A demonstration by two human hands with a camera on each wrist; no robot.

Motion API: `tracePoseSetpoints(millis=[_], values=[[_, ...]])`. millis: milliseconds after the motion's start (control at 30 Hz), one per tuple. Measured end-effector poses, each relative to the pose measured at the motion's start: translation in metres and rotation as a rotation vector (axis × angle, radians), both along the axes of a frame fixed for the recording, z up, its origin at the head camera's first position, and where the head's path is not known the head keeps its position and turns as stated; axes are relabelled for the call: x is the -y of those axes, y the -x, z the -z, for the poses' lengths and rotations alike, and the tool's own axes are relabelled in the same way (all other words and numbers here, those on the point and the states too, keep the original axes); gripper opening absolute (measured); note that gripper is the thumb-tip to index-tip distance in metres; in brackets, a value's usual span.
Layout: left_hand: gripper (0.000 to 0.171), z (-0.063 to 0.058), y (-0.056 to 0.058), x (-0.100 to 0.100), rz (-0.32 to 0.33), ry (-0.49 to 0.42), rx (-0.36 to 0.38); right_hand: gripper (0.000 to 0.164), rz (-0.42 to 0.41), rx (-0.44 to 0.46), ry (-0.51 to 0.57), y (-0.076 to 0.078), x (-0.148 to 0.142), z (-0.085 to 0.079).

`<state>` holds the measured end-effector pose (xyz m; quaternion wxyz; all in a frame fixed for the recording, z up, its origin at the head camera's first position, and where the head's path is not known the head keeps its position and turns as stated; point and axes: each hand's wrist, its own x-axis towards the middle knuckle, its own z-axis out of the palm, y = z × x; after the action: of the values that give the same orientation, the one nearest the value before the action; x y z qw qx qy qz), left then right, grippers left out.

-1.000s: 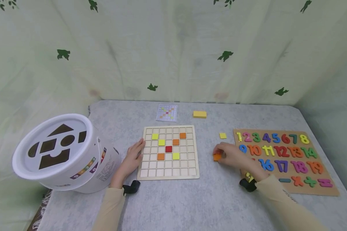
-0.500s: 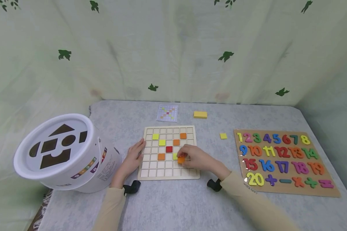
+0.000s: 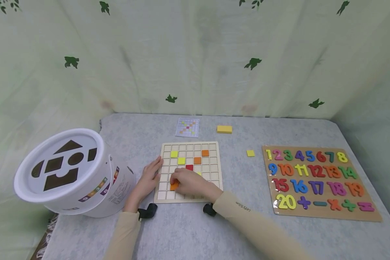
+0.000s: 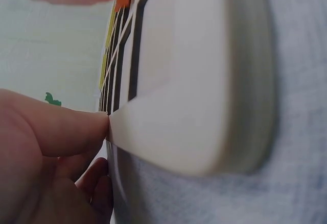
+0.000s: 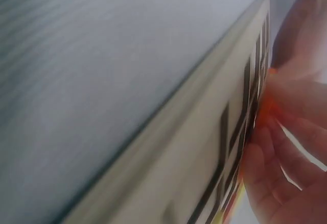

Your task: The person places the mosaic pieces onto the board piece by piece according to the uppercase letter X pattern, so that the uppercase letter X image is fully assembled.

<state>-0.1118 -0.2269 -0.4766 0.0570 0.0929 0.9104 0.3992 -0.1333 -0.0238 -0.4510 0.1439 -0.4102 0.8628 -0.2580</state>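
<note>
A white lidded shape-sorter bucket [image 3: 72, 172] stands at the far left of the grey bench [image 3: 195, 231]; beside it the left hand [image 3: 148, 179], fingers straight, steadies the left edge of the pale wooden grid board [image 3: 189, 171]. The right hand [image 3: 190, 183] pinches a small orange square tile [image 3: 174, 186] over the board's lower-left cells. A tilted tile could catch a cell wall or nudge neighbouring tiles.

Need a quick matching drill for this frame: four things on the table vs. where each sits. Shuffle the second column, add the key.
1. white bucket
2. number puzzle
3. pattern card
4. orange tile

A. pinched by the right hand over the grid board
B. table's far right
C. behind the grid board
D. table's left edge

Pairs: 1-D, 2-B, 3-C, 4-A
</note>
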Motion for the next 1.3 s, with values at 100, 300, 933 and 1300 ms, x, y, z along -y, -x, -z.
tracePoseSetpoints(millis=[100, 300, 933, 1300], values=[[0.052, 0.001, 0.0, 0.0, 0.004, 0.003, -0.025, 0.013, 0.007, -0.046, -0.026, -0.003, 0.01, 0.0], [0.052, 0.001, 0.0, 0.0, 0.01, 0.009, -0.04, 0.014, 0.015, -0.068, -0.047, -0.006, 0.015, -0.002], [0.052, -0.004, -0.002, -0.002, -0.003, 0.012, 0.005, 0.021, 0.403, 0.08, 0.226, 0.037, -0.143, -0.011], [0.052, -0.001, -0.002, 0.0, 0.007, 0.002, -0.005, 0.03, 0.667, 0.172, 0.051, 0.066, -0.226, -0.004]])
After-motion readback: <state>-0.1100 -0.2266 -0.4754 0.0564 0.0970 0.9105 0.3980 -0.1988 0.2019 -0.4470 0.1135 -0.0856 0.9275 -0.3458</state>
